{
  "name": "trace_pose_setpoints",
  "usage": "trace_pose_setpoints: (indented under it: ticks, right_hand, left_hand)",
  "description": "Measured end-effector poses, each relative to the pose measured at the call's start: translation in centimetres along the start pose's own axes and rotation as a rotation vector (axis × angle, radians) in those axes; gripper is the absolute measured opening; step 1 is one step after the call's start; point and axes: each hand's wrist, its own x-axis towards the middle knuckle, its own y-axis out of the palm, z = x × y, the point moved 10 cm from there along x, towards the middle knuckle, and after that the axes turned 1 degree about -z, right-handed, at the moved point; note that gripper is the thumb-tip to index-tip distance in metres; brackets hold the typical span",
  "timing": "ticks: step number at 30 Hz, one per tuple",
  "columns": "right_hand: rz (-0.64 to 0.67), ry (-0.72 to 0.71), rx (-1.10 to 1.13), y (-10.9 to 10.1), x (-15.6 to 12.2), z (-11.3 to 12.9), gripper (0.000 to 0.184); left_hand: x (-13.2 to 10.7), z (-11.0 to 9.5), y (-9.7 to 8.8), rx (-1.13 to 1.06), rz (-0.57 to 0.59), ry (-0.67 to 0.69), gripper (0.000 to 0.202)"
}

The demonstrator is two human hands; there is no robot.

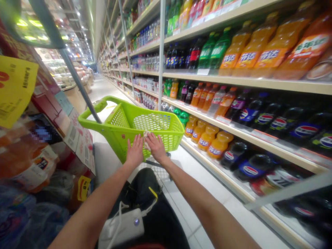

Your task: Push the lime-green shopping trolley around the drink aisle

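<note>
As L hand (135,152), R hand (156,147) press it, basket (171,141) runs L-R, handle (97,105) L.

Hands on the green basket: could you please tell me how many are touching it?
2. The left hand lies flat on the green basket, on its near wall; the right hand sits just beside it on the same wall, over a pale cloth. No others seem hidden.

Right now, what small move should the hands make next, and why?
Probably slide the right hand with its white cloth sideways along the near wall of the green basket: the cloth is pressed there, and the left hand lies flat beside it.
</note>
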Motion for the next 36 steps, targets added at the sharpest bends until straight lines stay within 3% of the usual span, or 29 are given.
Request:
trace_pose_setpoints:
  ticks: [4, 6, 9, 12, 14, 18, 22, 24, 27, 30, 32, 36]
  right_hand:
    - [0.15, 0.007, -0.006, 3.1, -3.7, -0.9, 0.037]
    - [0.166, 0.012, -0.003, 3.2, -5.1, -1.3, 0.036]
    - [0.072, 0.009, 0.003, 0.7, -4.9, -1.5, 0.037]
    - [-0.041, 0.023, -0.008, -2.5, -2.7, -1.7, 0.04]
    - [-0.065, 0.041, -0.021, -3.3, -1.3, -2.1, 0.04]
    - [0.017, 0.051, -0.045, -1.0, -1.5, -2.9, 0.036]
    - [0.14, 0.074, -0.05, 2.6, -5.1, -3.9, 0.035]
    - [0.182, 0.071, -0.043, 3.1, -6.6, -4.0, 0.035]
    - [0.136, 0.051, -0.029, 1.1, -6.8, -3.8, 0.037]
    - [-0.023, 0.074, -0.036, -2.9, -4.9, -4.1, 0.039]
    - [-0.081, 0.102, -0.051, -4.4, -3.5, -4.8, 0.04]
    - [-0.031, 0.164, -0.072, -3.2, -3.1, -6.9, 0.039]
  left_hand:
    - [-0.7, -1.4, 1.2, 0.01, 0.033, 0.057, 0.065]
    - [-0.9, -1.7, 1.8, 0.022, 0.037, 0.075, 0.064]
    - [-0.5, -1.8, 1.9, 0.028, 0.027, 0.07, 0.065]
    - [0.3, -1.6, 0.9, 0.02, -0.017, 0.047, 0.067]
    - [0.7, -1.7, 0.2, 0.013, -0.04, 0.034, 0.067]
    - [0.8, -2.6, -0.1, 0.002, -0.029, 0.071, 0.067]
    - [0.4, -4.3, 0.8, 0.0, -0.012, 0.146, 0.067]
    - [0.2, -5.1, 1.4, -0.008, 0.008, 0.176, 0.066]
    - [0.3, -6.0, 1.6, -0.023, 0.017, 0.202, 0.064]
    - [0.9, -5.9, 0.8, -0.029, -0.008, 0.175, 0.068]
    - [1.5, -5.5, 0.2, -0.027, -0.023, 0.136, 0.069]
    - [2.1, -5.7, -0.2, -0.022, -0.009, 0.131, 0.068]
